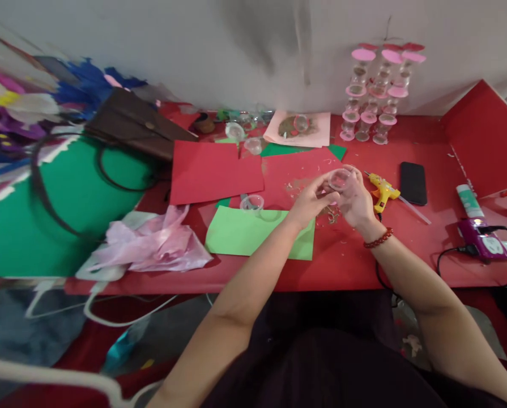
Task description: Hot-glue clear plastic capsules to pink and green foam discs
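A small clear plastic cup (340, 179) is held above the red table between both hands. My left hand (315, 198) grips its left side with thumb and fingers. My right hand (357, 198), with a beaded bracelet at the wrist, wraps round the cup's right side. Below the hands lie small brown scraps (330, 214). Beside my right hand rests a yellow hot glue gun (383, 191) with a glue stick in its back. Under my left forearm lies a light green sheet (248, 232), and another clear cup (252, 203) sits at its upper edge.
Joined clear cups with pink discs (367, 102) stand by the wall. A black phone (413, 183), a glue tube (469, 201) and a purple power socket (485, 241) with cables are at right. Red sheets (211, 173), a pink plastic bag (155, 241) and a brown bag (136, 122) occupy the left.
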{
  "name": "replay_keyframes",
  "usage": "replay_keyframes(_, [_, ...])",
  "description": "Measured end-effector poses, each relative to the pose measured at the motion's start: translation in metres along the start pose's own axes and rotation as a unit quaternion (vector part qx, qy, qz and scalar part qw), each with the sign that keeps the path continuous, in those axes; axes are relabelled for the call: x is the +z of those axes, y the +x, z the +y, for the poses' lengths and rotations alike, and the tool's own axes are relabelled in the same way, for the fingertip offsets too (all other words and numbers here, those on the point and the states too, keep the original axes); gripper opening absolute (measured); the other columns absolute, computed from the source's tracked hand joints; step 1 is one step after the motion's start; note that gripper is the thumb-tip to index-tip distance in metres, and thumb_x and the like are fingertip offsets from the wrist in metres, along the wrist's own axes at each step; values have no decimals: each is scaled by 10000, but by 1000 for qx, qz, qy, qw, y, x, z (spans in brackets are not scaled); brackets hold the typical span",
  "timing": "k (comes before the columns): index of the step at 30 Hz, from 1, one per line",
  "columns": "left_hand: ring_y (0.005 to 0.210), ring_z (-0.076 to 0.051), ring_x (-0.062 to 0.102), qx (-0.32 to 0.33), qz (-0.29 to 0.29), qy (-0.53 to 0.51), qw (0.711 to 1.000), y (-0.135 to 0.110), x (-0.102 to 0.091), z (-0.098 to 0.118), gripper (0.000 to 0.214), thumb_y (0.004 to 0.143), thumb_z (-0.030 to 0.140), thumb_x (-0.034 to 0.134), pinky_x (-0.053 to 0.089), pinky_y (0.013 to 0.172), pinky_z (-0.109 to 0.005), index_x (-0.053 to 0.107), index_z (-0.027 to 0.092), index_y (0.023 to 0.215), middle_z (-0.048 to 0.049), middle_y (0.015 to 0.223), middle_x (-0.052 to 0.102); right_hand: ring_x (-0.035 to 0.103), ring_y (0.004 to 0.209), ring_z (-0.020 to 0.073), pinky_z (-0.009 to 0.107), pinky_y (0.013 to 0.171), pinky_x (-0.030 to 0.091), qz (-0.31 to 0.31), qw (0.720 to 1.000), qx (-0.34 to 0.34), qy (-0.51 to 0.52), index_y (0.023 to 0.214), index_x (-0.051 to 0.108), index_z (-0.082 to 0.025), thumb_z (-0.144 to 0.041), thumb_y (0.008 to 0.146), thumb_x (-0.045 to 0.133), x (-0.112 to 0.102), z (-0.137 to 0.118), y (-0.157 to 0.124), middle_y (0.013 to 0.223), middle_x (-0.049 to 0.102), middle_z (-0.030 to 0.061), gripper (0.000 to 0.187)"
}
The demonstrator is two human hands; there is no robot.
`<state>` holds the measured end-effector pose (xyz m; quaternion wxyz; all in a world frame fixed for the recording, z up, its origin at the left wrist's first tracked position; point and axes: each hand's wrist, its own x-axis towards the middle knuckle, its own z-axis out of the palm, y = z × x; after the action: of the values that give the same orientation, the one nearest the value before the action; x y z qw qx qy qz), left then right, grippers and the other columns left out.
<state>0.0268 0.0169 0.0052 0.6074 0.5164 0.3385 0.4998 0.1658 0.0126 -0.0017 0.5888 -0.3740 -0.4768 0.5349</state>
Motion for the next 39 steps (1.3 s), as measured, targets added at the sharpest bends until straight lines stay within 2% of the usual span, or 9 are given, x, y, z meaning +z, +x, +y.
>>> replay_keyframes(3, [887, -161, 717, 22, 28, 4, 999, 0, 1, -1, 667, 678, 671, 903, 579, 776, -264, 745, 260, 1179, -65, 1074, 784, 712, 944, 181, 363, 791, 612, -23, 999, 2, 30, 1289, 495, -365, -645, 992, 499, 3, 2, -3, 1310, 665, 42, 408])
replay_keyframes(7, [852, -172, 734, -8, 7, -55, 998, 0, -6, 2, 517, 787, 638, 830, 592, 725, -292, 713, 266, 1125, -64, 1097, 786, 693, 980, 188, 354, 812, 606, -54, 998, 14, -19, 1327, 580, -354, -540, 964, 625, 7, 1, -9, 1350, 668, 50, 410])
replay_keyframes(10, [862, -181, 737, -49, 6, -72, 996, -1, -9, 8, 397, 814, 536, 819, 604, 730, -312, 689, 255, 1063, -68, 1113, 783, 655, 943, 188, 351, 808, 581, -13, 991, -31, -126, 1271, 666, -322, -439, 917, 719, 5, -1, -9, 1309, 678, 68, 377])
replay_keyframes(14, [842, -199, 739, -100, -4, -82, 992, -4, -8, 12, 364, 819, 472, 790, 617, 712, -348, 634, 254, 1066, -61, 1085, 773, 576, 796, 170, 353, 782, 535, 49, 963, -104, -246, 1070, 763, -286, -270, 820, 807, -1, -5, -4, 1099, 703, 49, 255])
replay_keyframes(18, [728, -170, 702, -114, 5, -101, 988, -6, 1, 11, 312, 820, 432, 766, 592, 653, -310, 585, 252, 1000, -10, 906, 730, 541, 729, 170, 340, 729, 486, 80, 951, -114, -275, 825, 750, -251, -226, 820, 776, -4, -9, -2, 819, 677, 11, 37])
replay_keyframes(21, [676, -128, 657, -112, 16, -90, 990, -9, 8, 8, 330, 827, 466, 784, 560, 624, -262, 569, 256, 962, 23, 856, 676, 543, 726, 178, 341, 711, 465, 84, 948, -126, -281, 711, 721, -250, -243, 847, 736, -5, -13, -4, 748, 655, 10, 137])
replay_keyframes(25, [716, -121, 675, -98, 9, -70, 993, -11, 10, 8, 415, 793, 516, 825, 548, 633, -249, 550, 260, 970, 31, 892, 662, 542, 722, 180, 352, 711, 464, 72, 949, -143, -272, 704, 748, -256, -298, 873, 714, -6, -15, -6, 752, 630, 17, 178])
replay_keyframes(29, [767, -162, 712, -103, 7, -85, 991, -8, 7, 7, 433, 765, 505, 830, 567, 649, -282, 527, 259, 952, 13, 881, 688, 526, 713, 174, 352, 730, 475, 69, 958, -119, -252, 693, 729, -257, -348, 889, 715, -7, -12, -2, 726, 585, 4, 217])
replay_keyframes(39, [821, -161, 719, -100, 35, -99, 989, -11, 14, 2, 402, 778, 386, 836, 521, 638, -259, 480, 259, 915, 28, 870, 669, 545, 766, 184, 348, 758, 439, 85, 946, -101, -295, 709, 588, -234, -184, 937, 588, -7, -4, -1, 763, 596, 17, 234])
